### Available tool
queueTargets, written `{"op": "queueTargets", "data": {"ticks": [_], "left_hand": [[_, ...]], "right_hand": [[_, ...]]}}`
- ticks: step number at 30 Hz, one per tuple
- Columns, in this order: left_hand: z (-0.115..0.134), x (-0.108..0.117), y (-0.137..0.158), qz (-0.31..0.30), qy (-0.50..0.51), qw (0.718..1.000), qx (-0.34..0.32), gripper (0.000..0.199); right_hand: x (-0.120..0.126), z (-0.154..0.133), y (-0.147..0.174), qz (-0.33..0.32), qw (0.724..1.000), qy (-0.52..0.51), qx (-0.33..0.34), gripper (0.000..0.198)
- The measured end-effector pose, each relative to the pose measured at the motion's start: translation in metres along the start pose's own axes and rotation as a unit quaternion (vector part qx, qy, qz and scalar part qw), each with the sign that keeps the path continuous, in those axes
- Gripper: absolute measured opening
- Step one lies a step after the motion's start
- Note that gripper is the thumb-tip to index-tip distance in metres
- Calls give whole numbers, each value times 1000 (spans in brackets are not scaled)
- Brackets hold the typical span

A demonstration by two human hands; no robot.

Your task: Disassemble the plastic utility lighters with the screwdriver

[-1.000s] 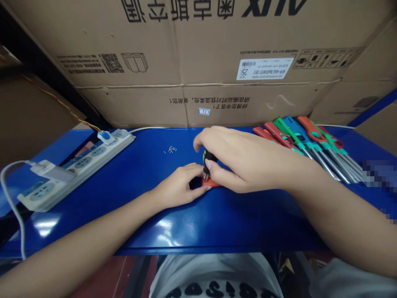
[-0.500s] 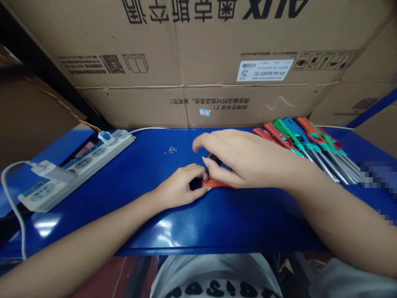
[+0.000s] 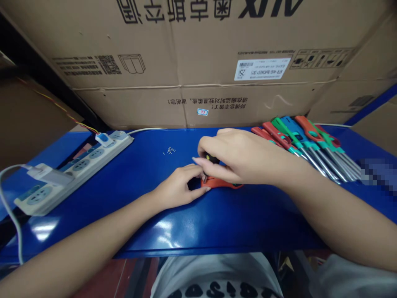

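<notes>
My left hand pinches the end of an orange lighter that lies flat on the blue tabletop. Above it my right hand is closed around the dark handle of a short screwdriver, which has a yellow mark on it. The screwdriver's metal shaft points down at the lighter's body beside my left fingertips; its tip is hard to make out. My right hand covers part of the lighter from above. Several tiny screws lie in a loose pile on the table, beyond my left hand.
A white power strip with plugs and cables runs along the left. Several long-nosed lighters in red, green, blue and orange lie at the back right. A large cardboard box stands behind the blue table.
My right hand has curled its fingers in around the screwdriver handle. More of the orange lighter shows beneath it. The left hand keeps its hold, and the view has shifted slightly.
</notes>
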State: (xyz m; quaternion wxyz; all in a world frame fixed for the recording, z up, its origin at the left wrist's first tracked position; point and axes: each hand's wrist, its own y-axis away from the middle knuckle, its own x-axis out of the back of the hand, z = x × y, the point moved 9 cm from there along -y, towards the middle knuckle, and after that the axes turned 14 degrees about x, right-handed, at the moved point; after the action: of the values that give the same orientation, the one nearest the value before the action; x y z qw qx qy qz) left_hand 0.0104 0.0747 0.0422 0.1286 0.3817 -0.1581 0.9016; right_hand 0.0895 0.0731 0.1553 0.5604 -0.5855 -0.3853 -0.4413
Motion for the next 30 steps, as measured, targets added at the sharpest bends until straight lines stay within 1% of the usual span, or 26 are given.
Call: {"op": "queueTargets", "data": {"ticks": [3, 8, 10, 12, 15, 16, 18, 20, 23, 25, 28, 30], "left_hand": [[1, 0, 0, -3, 5, 1000, 2, 14], [1, 1, 0, -4, 13, 1000, 9, 14], [2, 2, 0, 1, 9, 1000, 4, 13], [2, 2, -1, 5, 2, 1000, 3, 14], [2, 2, -1, 4, -3, 1000, 6, 15], [1, 1, -1, 4, -2, 1000, 6, 14], [2, 1, -1, 2, 2, 1000, 3, 12], [1, 2, -1, 5, 7, 1000, 5, 13], [1, 2, -1, 5, 9, 1000, 6, 14], [2, 2, -1, 5, 5, 1000, 1, 12], [4, 4, -1, 12, 2, 1000, -8, 11], [4, 4, -1, 13, 2, 1000, -9, 12]], "right_hand": [[2, -5, -1, 29, 999, -18, 36, 28], [-1, -7, -3, 4, 998, 28, 51, 33], [2, -9, -3, 18, 998, 27, 59, 32], [6, -7, -3, 30, 998, 34, 52, 34], [4, -2, -2, 9, 998, 50, 28, 34], [3, -2, -2, 5, 999, 44, 30, 32], [5, -5, -2, 17, 999, 25, 42, 27], [6, -5, -1, 26, 999, 16, 42, 28], [4, -4, -1, 9, 999, 24, 31, 29], [5, -6, 0, 7, 999, 14, 41, 25], [9, -6, 0, 27, 998, 22, 49, 33], [10, 0, 1, 27, 998, 45, 29, 32]]}}
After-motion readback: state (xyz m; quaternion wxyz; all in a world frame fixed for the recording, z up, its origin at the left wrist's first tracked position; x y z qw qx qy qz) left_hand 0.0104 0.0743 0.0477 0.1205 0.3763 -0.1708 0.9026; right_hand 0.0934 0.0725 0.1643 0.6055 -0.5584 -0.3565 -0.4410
